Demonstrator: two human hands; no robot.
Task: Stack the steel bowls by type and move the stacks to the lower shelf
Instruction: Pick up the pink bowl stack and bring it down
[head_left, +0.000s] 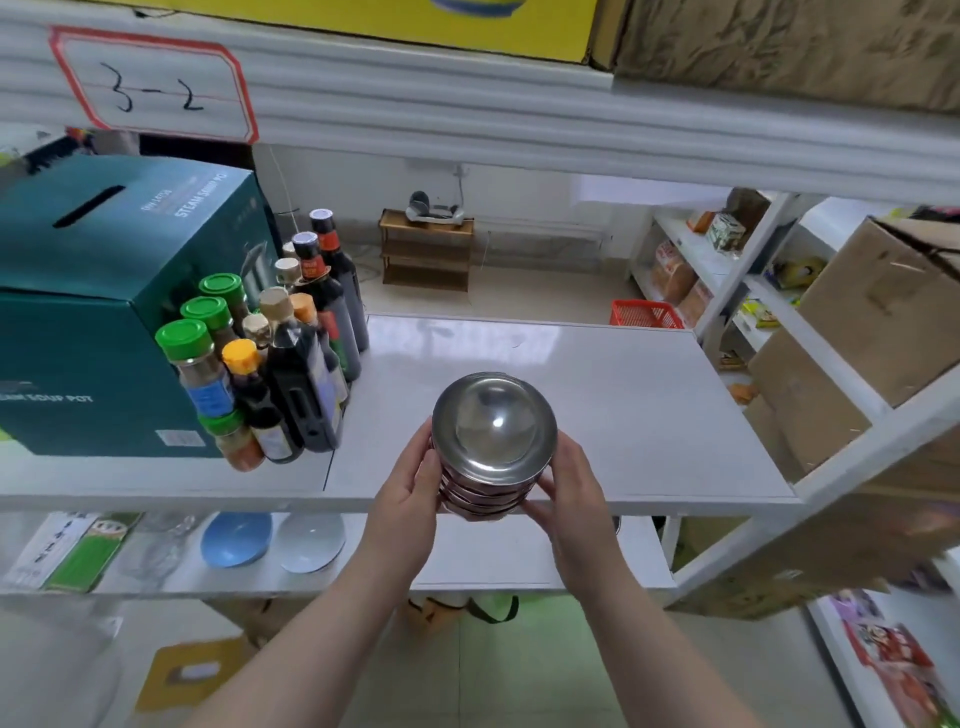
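A stack of several steel bowls (493, 436) is held between both hands at the front edge of the white middle shelf (649, 415). My left hand (410, 493) presses against the stack's left side and my right hand (569, 488) against its right side. The top bowl's shiny inside faces up. The stack's bottom overlaps the shelf edge; whether it rests on the shelf or hangs in front of it I cannot tell. The lower shelf (483, 566) runs beneath, partly hidden by my forearms.
Several sauce and spice bottles (280, 358) and a teal soup-pot box (104, 312) fill the middle shelf's left. On the lower shelf lie a blue bowl (236, 538), a pale bowl (311, 540) and packets at the left. Cardboard boxes (872, 332) stand right.
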